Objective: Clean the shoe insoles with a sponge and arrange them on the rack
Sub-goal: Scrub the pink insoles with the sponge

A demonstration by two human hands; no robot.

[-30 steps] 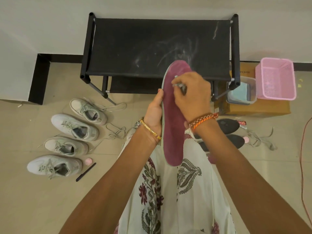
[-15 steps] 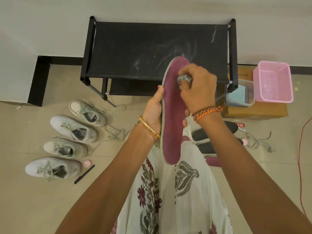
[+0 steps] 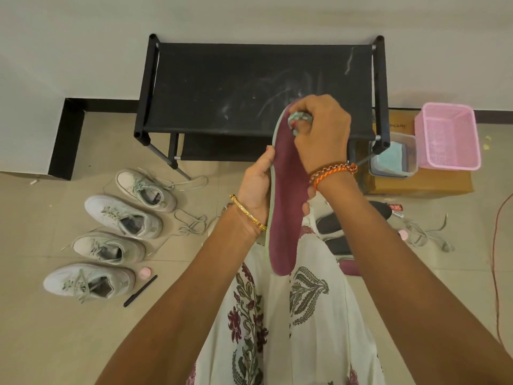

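Scrubbing maroon insole [image 3: 286, 207], sponge [image 3: 298, 119] pressed

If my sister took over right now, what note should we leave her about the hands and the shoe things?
Left hand grips the maroon insole by its edge, in the air above the lap.
Right hand holds a small sponge on the insole's toe end.
Rack has no insoles on its top shelf yet.
Dark insoles lie on the floor to the right; four shoes to the left.
Left to do: finish wiping, clean the rest, put all on the rack.
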